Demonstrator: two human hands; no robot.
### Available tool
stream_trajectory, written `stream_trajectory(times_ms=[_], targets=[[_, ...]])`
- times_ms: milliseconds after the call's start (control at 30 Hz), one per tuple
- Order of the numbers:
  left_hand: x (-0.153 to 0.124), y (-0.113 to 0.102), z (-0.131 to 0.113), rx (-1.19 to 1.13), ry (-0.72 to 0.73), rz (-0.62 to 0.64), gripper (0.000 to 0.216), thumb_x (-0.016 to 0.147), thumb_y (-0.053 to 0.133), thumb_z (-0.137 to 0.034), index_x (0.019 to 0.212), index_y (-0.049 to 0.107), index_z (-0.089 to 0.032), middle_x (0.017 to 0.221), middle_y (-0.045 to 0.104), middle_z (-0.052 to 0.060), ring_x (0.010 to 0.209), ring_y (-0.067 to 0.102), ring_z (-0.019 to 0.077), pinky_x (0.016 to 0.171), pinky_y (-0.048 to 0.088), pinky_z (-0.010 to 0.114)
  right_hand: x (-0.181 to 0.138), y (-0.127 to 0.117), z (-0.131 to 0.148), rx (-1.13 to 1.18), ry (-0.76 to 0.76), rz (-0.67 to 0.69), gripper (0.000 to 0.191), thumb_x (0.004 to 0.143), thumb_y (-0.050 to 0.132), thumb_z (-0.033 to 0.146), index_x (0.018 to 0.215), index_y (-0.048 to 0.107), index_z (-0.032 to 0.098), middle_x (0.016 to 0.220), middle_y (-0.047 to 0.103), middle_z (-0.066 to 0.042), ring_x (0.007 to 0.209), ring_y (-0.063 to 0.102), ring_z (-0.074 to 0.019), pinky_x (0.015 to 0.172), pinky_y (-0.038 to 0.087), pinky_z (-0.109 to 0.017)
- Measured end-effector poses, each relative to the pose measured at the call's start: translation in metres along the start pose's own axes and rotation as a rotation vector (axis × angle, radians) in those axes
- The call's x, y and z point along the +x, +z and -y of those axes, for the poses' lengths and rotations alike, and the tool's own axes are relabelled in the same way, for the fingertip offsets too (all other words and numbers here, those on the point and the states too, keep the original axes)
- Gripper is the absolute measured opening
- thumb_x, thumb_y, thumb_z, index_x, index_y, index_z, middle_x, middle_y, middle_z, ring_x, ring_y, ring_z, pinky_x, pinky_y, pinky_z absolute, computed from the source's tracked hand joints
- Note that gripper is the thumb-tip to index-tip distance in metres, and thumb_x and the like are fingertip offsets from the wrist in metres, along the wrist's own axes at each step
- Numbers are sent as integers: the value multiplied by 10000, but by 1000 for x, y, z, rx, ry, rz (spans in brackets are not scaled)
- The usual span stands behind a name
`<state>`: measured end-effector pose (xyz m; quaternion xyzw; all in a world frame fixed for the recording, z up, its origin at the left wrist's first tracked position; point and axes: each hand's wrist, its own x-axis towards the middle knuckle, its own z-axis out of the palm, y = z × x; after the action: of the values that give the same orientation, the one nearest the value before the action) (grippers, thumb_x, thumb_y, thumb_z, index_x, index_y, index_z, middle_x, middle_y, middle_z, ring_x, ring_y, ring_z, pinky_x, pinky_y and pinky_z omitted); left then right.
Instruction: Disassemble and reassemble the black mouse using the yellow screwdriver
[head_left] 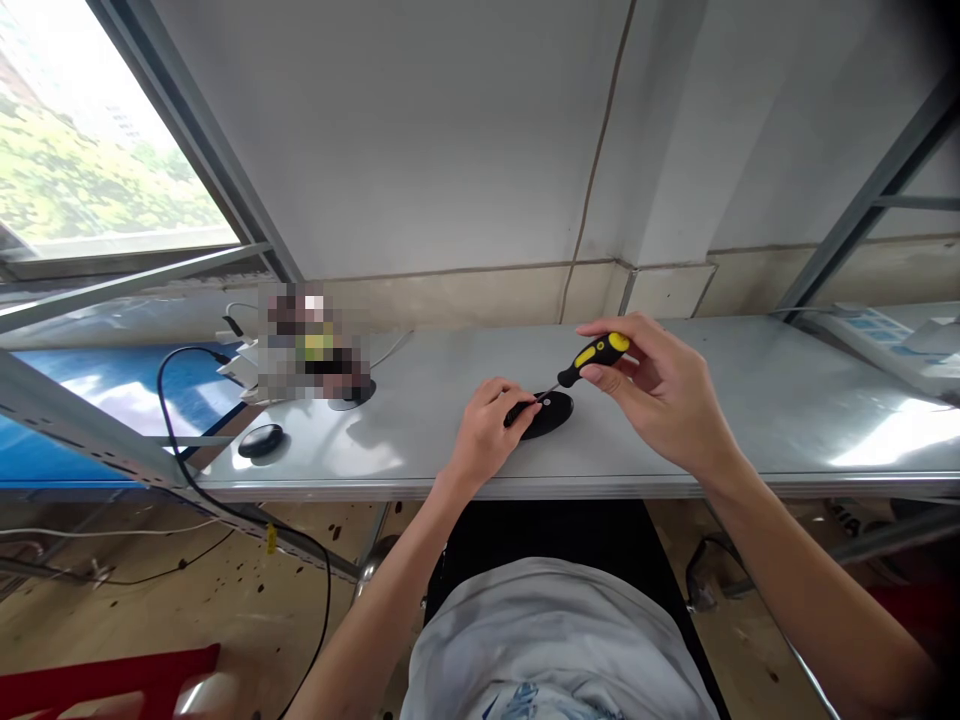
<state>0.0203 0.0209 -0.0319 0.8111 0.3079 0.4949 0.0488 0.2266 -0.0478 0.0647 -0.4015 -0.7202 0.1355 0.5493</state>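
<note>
My right hand (651, 385) grips the black and yellow handle of a screwdriver (600, 352), tilted so that its thin shaft points down and to the left. The shaft's lower end reaches a flat, black oval piece (553, 412) on the worktop, which has a small pale round spot on its top. My left hand (491, 425) is closed with its fingertips on the left part of this oval piece, steadying a dark part there. The fingers hide some of the oval piece, and the screwdriver's very tip is too small to make out.
The grey worktop (435, 380) runs along a wall. A black computer mouse (261, 441) lies left, near a pixelated patch and a round dark base (352, 395). A black cable (169, 420) hangs over the metal frame. A white boxy object (892, 345) stands right; a red stool (112, 685) is below.
</note>
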Motion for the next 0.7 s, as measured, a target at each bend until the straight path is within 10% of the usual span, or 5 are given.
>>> stream_trajectory(times_ms=[700], targets=[[-1, -1, 0, 38, 78, 8, 71, 986, 605, -209, 1011, 670, -199, 963, 651, 60, 894, 613, 184, 822, 529, 335, -3, 0, 8, -89, -133, 106, 287, 967, 647, 253, 1241, 681, 335, 1009, 605, -42, 853, 583, -197, 717, 556, -339]])
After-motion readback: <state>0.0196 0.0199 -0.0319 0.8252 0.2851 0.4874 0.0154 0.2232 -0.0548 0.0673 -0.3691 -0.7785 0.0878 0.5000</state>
